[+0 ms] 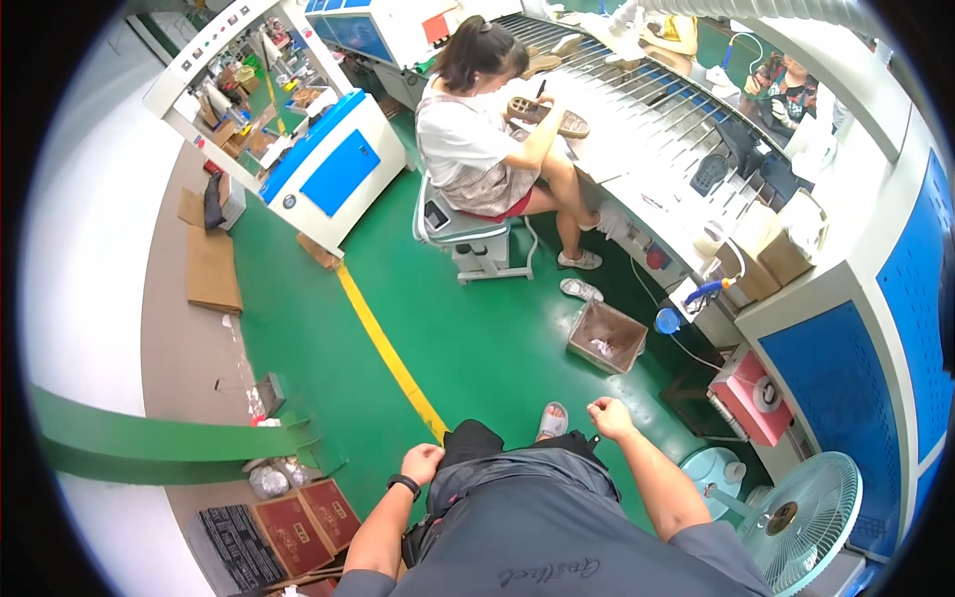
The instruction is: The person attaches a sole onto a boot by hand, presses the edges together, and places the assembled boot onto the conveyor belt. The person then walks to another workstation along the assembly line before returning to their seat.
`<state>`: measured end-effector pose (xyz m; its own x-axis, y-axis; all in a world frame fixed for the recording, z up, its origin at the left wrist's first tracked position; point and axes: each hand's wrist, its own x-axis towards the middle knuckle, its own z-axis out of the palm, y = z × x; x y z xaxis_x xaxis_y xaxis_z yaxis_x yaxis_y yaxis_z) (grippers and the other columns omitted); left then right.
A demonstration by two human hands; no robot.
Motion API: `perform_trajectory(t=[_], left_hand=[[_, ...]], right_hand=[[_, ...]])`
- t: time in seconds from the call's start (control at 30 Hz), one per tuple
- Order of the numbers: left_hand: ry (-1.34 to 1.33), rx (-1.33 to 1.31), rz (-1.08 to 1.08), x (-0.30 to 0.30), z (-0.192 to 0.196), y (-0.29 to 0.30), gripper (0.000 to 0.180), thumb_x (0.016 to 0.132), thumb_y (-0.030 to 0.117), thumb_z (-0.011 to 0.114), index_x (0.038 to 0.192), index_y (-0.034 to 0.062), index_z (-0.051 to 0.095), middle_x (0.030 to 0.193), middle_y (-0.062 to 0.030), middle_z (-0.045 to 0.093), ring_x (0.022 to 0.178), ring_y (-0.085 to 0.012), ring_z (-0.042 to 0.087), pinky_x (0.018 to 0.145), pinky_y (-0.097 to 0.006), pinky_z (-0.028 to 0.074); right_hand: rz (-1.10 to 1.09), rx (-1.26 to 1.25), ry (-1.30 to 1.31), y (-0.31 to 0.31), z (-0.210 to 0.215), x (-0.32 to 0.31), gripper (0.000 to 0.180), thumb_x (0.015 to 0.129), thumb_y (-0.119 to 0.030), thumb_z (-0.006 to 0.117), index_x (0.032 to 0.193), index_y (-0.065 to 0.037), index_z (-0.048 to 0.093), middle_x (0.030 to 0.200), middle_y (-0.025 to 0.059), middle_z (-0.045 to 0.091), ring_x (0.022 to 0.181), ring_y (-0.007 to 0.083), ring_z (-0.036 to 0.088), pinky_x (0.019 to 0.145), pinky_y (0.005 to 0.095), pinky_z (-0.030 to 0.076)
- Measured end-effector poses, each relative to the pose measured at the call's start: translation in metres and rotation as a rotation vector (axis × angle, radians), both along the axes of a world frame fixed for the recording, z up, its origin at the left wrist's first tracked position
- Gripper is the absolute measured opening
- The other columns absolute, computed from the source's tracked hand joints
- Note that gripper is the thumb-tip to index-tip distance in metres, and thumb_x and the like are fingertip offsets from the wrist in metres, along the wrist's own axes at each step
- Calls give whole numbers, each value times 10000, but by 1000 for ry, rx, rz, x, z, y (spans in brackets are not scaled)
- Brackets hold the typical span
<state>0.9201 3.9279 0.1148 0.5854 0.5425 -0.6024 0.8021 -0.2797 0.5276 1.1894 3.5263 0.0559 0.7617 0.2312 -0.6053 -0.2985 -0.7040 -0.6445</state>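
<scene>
My left hand (423, 463), with a black band (404, 485) round its wrist, hangs beside my dark shorts (474, 443). Its fingers are curled in, and nothing shows in them. On the other side my right hand (611, 418) is held a little out from my body, closed into a loose fist with no object visible in it. Neither hand touches any of the work things around. Closest ahead of the right hand, a brown bin (607, 336) with scraps in it stands on the green floor.
A seated person (477, 129) holds a shoe (547, 117) beside a roller conveyor (637, 109). A standing fan (801, 517) and a pink box (751, 398) are at my right. Cartons (303, 532) and a green beam (169, 443) lie left. A yellow line (388, 353) crosses the floor.
</scene>
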Motion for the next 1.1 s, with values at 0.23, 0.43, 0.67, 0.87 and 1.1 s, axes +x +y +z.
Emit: perform_trajectory(t=[0.23, 0.43, 0.67, 0.87, 1.1], left_hand=[[59, 27, -435, 185, 21, 30, 493, 929, 403, 695, 1206, -5, 699, 1122, -194, 748, 1067, -308, 719, 957, -404, 550], [36, 24, -675, 279, -26, 94, 475, 926, 414, 686, 1143, -7, 722, 1107, -220, 742, 1043, -334, 721, 944, -415, 550], [119, 83, -631, 416, -63, 157, 433, 917, 435, 666, 1060, 38, 767, 1075, -193, 753, 1066, -348, 707, 976, -433, 532], [128, -38, -859, 509, -70, 159, 364, 898, 405, 695, 1036, 78, 775, 1091, -189, 748, 1075, -352, 697, 960, -439, 533], [51, 8, -837, 573, -75, 192, 387, 900, 399, 695, 1030, 39, 754, 1074, -201, 747, 1065, -364, 699, 964, -445, 532]], right_hand=[[-117, -258, -66, -51, -38, 26, 347, 848, -393, 661, 817, -67, 774, 771, 150, 742, 797, 274, 743, 778, 413, 577], [-168, -471, 141, -66, -17, -13, 393, 823, -396, 672, 1004, -66, 784, 1062, 195, 750, 1054, 352, 710, 964, 441, 546], [-420, -552, 187, 18, -10, -17, 304, 838, -359, 714, 946, -89, 805, 1000, 189, 763, 994, 336, 733, 871, 452, 558], [-389, -587, -65, 70, -18, 45, 286, 912, -237, 563, 917, -62, 789, 937, 245, 732, 916, 411, 726, 825, 468, 572], [-725, -315, 206, 135, 37, 109, 283, 844, -327, 712, 941, -72, 786, 892, 164, 763, 899, 321, 744, 854, 419, 569]])
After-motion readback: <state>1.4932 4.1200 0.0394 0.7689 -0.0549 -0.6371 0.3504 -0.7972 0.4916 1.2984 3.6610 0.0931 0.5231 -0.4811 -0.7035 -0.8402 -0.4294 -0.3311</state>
